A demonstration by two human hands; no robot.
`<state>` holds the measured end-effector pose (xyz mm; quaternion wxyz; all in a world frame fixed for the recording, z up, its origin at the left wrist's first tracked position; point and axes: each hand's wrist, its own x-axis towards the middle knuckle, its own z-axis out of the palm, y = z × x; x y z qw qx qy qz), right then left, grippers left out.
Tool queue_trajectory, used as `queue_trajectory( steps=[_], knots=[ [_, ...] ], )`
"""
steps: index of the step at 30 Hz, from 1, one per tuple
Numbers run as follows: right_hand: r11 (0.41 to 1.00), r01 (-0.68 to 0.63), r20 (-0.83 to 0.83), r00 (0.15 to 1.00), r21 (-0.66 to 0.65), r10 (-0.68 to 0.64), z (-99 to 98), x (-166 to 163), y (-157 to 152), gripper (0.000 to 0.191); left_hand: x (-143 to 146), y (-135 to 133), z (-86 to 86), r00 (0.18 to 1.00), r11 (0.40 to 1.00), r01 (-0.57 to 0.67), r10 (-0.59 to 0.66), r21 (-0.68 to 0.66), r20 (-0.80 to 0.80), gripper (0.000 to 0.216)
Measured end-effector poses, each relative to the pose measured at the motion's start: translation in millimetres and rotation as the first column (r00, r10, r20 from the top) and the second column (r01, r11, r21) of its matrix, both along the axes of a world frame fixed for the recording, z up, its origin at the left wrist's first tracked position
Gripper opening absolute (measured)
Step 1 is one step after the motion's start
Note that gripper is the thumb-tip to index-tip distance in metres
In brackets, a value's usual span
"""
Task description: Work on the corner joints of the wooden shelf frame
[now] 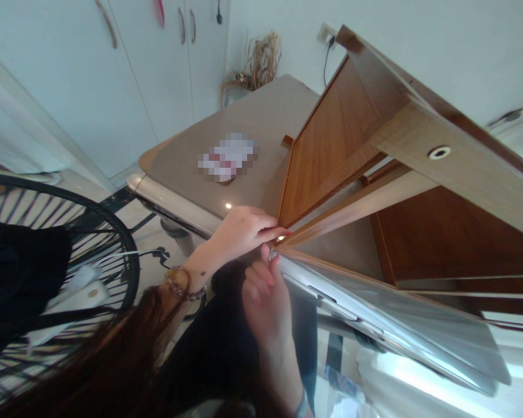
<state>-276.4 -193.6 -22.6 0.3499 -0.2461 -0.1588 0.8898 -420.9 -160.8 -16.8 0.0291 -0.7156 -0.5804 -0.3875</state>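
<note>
A brown wooden furniture frame [331, 139], with flat panels and long rails, rests tilted on the table [178, 139]. My left hand [244, 227] reaches to the frame's near corner, fingers pressed together with the tips against the wood at the end of a pale wooden rail [353, 203]. A small shiny spot shows beside those fingertips. Just below, my right hand [265, 284] is closed, thumb and index finger pinched at the same corner over a small silvery piece [272, 254]. What kind of piece it is cannot be made out, as the fingers cover most of it.
A blurred-out white and red item [229, 158] lies on the table. Left of me stands a black wire chair [131, 249] holding a dark cloth [21, 278] and a white device [76, 305]. Dried plants [261, 61], white cabinets [126, 75] and a wall socket [326, 35] are behind.
</note>
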Motion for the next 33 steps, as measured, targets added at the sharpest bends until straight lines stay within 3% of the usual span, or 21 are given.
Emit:
queue_trajectory(
  steps=[4, 10, 13, 15, 16, 18, 21, 23, 27, 33],
  knots=[
    [0.983, 0.015, -0.181, 0.982, -0.185, -0.049, 6.1, -3, -5, 0.011, 0, 0, -2.4, 1.000, 1.000, 0.011, -0.011, -0.007, 0.002, 0.048],
    [0.977, 0.009, -0.190, 0.981, -0.214, -0.051, 7.8, -5, -5, 0.017, -3, -6, 2.8, 0.998, 0.999, -0.002, 0.004, -0.034, 0.060, 0.042],
    [0.972, 0.001, -0.223, 0.973, -0.235, -0.055, 7.0, -6, -5, 0.020, 4, -25, -4.1, 0.983, 0.995, -0.101, 0.098, 0.006, 0.154, 0.027],
    [0.972, -0.013, -0.220, 0.975, -0.234, -0.040, 6.9, -6, -4, 0.021, 17, -44, -17.1, 0.915, 0.960, -0.276, 0.246, 0.051, 0.321, 0.026],
    [0.971, -0.022, -0.219, 0.975, -0.236, -0.031, 7.1, -7, -4, 0.021, 25, -54, -25.4, 0.841, 0.930, -0.366, 0.311, 0.042, 0.443, 0.031],
    [0.966, -0.033, -0.233, 0.972, -0.256, -0.029, 7.8, -7, -3, 0.021, 40, -72, -42.1, 0.721, 0.910, -0.408, 0.367, -0.067, 0.588, 0.039],
    [0.952, -0.041, -0.281, 0.958, -0.304, -0.049, 9.2, -6, -3, 0.021, 55, -84, -59.1, 0.664, 0.926, -0.198, 0.367, -0.320, 0.652, 0.043],
    [0.940, -0.053, -0.324, 0.944, -0.337, -0.063, 10.0, -4, -3, 0.021, 57, -83, -61.9, 0.601, 0.908, -0.059, 0.364, -0.415, 0.712, 0.048],
    [0.938, -0.058, -0.342, 0.937, -0.342, -0.067, 10.4, -1, -1, 0.020, 51, -74, -53.6, 0.539, 0.893, 0.036, 0.361, -0.449, 0.761, 0.056],
    [0.955, -0.027, -0.289, 0.955, -0.294, -0.062, 9.7, -1, 1, 0.021, 44, -73, -49.4, 0.593, 0.871, 0.117, 0.324, -0.477, 0.737, 0.055]
  ],
)
